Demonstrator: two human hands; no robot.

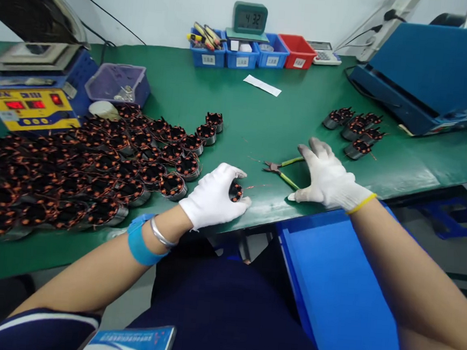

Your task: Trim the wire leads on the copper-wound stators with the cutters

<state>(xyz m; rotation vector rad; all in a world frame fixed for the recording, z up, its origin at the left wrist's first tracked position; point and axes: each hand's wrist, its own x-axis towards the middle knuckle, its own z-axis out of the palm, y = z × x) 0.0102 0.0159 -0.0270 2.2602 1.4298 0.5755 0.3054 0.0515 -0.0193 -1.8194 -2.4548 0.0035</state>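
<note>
My left hand [220,198], in a white glove, curls around a small wire-wound motor stator [236,192] at the front of the table. Copper wire ends stick out of the stator to the right, and the glove hides much of its body. Green-handled cutting pliers [273,168] lie on the table with jaws pointing left and handles spread. Just right of them is my right hand [321,174], also gloved, thumb and fingers wide apart around the handle ends. Its palm side is hidden, but it is not closed on the pliers.
Many wound stators [108,165] crowd the left side; a smaller group [356,128] stands at right. Behind are a yellow-fronted machine [32,108], purple basket [137,86], blue bins [242,60], red bin [297,51] and clock [249,18]. A blue machine [423,76] stands right; a blue tray [342,280] is below.
</note>
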